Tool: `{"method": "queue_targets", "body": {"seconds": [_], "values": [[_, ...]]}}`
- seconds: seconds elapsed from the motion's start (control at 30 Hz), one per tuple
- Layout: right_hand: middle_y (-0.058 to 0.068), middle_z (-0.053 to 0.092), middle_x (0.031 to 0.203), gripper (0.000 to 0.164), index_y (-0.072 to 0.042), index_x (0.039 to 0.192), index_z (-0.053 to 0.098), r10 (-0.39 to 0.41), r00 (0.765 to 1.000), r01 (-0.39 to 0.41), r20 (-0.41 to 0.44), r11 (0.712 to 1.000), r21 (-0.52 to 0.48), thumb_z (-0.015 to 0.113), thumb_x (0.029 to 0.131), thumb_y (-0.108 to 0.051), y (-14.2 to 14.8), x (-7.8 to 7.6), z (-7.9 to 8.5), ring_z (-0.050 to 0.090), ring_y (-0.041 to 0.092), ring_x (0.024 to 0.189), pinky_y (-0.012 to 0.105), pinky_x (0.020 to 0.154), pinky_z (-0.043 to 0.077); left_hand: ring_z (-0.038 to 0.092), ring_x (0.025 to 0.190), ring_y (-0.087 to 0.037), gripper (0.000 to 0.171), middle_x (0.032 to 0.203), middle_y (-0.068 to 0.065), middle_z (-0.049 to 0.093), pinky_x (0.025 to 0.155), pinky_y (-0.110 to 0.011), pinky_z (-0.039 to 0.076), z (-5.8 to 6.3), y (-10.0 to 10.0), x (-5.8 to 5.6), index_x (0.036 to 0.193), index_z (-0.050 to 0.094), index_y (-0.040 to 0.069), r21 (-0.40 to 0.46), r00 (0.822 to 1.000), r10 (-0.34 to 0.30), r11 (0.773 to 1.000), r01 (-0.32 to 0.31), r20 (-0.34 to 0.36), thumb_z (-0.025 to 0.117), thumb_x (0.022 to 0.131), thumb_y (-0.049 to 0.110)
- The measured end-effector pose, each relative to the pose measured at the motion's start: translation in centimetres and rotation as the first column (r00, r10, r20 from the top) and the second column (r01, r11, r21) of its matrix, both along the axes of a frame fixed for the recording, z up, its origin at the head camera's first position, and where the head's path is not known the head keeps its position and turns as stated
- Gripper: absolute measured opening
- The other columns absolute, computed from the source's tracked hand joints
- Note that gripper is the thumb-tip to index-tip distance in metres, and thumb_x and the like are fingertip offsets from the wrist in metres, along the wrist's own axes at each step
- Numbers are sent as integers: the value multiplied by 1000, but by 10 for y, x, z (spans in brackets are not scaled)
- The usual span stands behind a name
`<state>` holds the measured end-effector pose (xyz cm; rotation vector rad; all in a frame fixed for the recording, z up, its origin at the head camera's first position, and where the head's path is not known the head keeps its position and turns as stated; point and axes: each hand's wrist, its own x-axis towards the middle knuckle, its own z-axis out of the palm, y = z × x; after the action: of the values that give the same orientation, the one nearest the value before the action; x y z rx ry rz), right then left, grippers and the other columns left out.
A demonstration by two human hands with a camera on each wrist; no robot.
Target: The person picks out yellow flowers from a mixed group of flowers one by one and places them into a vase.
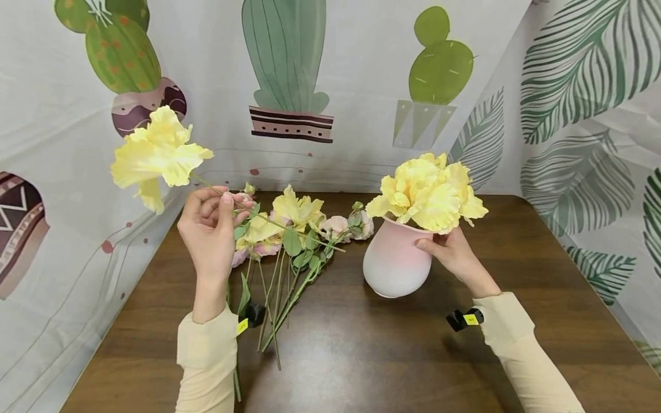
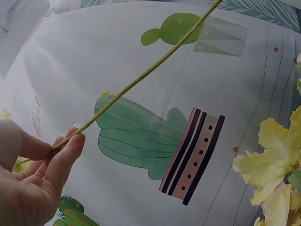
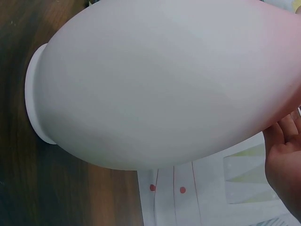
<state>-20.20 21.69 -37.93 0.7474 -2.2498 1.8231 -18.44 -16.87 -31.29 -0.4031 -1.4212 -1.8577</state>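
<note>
My left hand [image 1: 209, 229] pinches the thin green stem of a yellow artificial flower [image 1: 160, 155] between thumb and fingers. Its bloom points up and left, while the bare stem [image 2: 155, 68] slants across the left wrist view. On the right, my right hand [image 1: 457, 252] grips a pink-and-white vase [image 1: 395, 261] near the neck, thumb on the near side; some fingers are hidden behind it. The vase leans slightly, and I cannot tell whether its base [image 3: 35, 94] touches the table. Ruffled yellow flowers [image 1: 428, 192] fill its mouth.
Left of the vase, several loose yellow flowers [image 1: 296, 209] and pale pink roses [image 1: 335, 226] lie on the brown wooden table [image 1: 351, 355], stems toward the front. Behind it hangs a white cloth [image 1: 361, 74] printed with cacti and leaves. Each wrist wears a small black device.
</note>
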Motion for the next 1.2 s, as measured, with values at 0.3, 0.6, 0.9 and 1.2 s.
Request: {"method": "queue_targets", "body": {"seconds": [0.3,0.6,0.9,1.2], "values": [[-10,49,126,59,-22,135,40,1,1000,-1,3,1000,-15,66,87,2,-1,1,0,49,3,111,12,89,47,70,68,-17,4,77,-9,71,65,-27,60,3,7,2,95,59,-1,-6,999,33,999,-33,-24,61,92,1],[-11,50,126,58,-23,135,41,2,1000,-2,12,1000,-11,66,88,0,0,1,0,50,2,110,12,88,47,71,70,-21,4,78,-11,70,66,-31,61,13,15,10,96,60,-2,43,996,36,999,-33,-85,61,92,1],[-11,50,127,57,-21,136,41,-6,1000,6,17,1000,-5,66,89,-2,0,2,1,49,3,111,12,87,47,71,70,-25,5,79,-16,69,66,-35,61,23,23,14,95,57,-5,143,989,36,990,-15,-145,60,92,-2],[-10,49,127,56,-21,136,41,-2,1000,3,14,1000,-9,66,89,-2,0,0,-1,48,3,110,12,86,46,70,69,-26,5,78,-15,68,66,-35,61,29,31,16,95,56,-4,148,986,44,989,-20,-164,60,92,-2]]}}
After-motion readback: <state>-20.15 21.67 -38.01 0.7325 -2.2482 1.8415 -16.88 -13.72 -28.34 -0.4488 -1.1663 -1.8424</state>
